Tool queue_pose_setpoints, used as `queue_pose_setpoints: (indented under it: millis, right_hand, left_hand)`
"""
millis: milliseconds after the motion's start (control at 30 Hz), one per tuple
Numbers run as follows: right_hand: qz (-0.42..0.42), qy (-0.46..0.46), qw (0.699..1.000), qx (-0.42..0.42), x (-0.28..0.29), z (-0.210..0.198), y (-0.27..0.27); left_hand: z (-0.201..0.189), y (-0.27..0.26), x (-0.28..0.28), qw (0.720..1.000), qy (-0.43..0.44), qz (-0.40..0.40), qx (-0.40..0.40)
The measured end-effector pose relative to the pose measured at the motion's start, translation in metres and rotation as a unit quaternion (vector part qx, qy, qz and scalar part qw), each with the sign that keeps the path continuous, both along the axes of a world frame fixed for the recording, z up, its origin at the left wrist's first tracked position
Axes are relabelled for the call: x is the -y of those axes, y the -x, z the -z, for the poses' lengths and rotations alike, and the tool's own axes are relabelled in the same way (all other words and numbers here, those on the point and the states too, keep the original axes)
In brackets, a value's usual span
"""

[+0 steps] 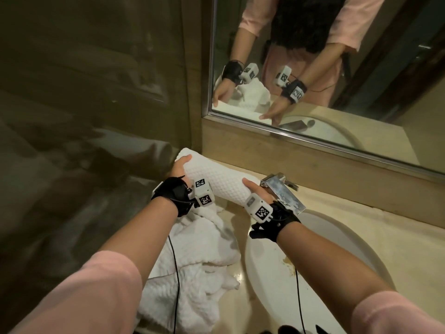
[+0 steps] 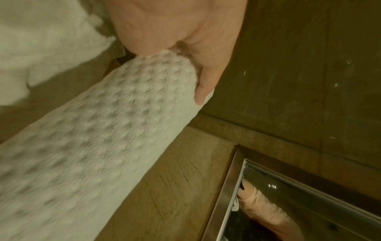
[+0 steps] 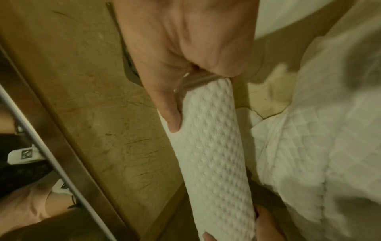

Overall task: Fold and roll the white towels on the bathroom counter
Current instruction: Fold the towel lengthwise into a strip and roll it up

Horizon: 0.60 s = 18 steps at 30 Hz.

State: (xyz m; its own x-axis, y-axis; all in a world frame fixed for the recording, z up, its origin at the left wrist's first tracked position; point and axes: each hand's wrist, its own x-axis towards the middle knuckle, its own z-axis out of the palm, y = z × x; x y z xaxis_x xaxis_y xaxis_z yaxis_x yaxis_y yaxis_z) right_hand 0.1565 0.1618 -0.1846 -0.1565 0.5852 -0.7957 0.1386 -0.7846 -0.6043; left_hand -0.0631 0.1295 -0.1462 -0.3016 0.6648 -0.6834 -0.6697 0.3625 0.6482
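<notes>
A white waffle-textured towel, rolled into a tight cylinder [image 1: 216, 182], is held between my hands above the back of the counter. My left hand [image 1: 179, 168] grips its far left end, with the thumb [image 2: 203, 91] along the roll [image 2: 98, 138]. At the near end of the roll [image 3: 216, 146], beside the faucet, my right hand [image 1: 256, 188] wraps around it, one finger [image 3: 172, 114] lying along it. Below my forearms a second white towel [image 1: 192, 256] lies crumpled and unfolded on the counter [image 1: 243, 227]; it also shows as the loose towel [image 3: 319, 130] in the right wrist view.
A chrome faucet [image 1: 283, 191] stands just right of my right hand, over a white oval sink [image 1: 277, 273]. A framed mirror [image 1: 313, 68] rises behind the counter backsplash. A dark glass wall [image 1: 96, 92] closes the left side. Thin black cables run along both forearms.
</notes>
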Motion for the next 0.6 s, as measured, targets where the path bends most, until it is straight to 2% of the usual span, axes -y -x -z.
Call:
queue_pose_setpoints:
  millis: [33, 133, 200, 300, 367, 500, 600]
  right_hand:
    - [0.000, 0.002, 1.000, -0.005, -0.007, 0.015, 0.000]
    - [0.006, -0.015, 0.999, -0.029, -0.008, 0.015, 0.009]
    - [0.011, -0.023, 0.998, -0.049, -0.003, 0.000, 0.018]
    - [0.035, -0.008, 0.996, -0.081, -0.004, 0.008, 0.024]
    - [0.062, 0.005, 0.992, -0.106, -0.008, 0.017, 0.028]
    - [0.052, 0.023, 0.988, -0.144, -0.008, 0.002, 0.039]
    - [0.078, 0.060, 0.987, -0.126, -0.013, 0.011, 0.041]
  left_hand:
    - [0.001, -0.001, -0.001, 1.000, -0.003, -0.008, 0.006]
    - [0.013, 0.001, -0.007, 0.999, 0.005, -0.035, 0.019]
    - [0.026, 0.004, -0.013, 0.998, 0.013, -0.057, 0.023]
    - [0.020, -0.001, -0.014, 0.998, 0.013, -0.063, 0.024]
    - [0.022, -0.002, -0.016, 0.998, 0.021, -0.056, 0.017]
    - [0.028, 0.000, -0.019, 0.998, 0.063, -0.019, 0.023]
    - [0.024, 0.004, -0.018, 0.997, 0.081, 0.004, 0.013]
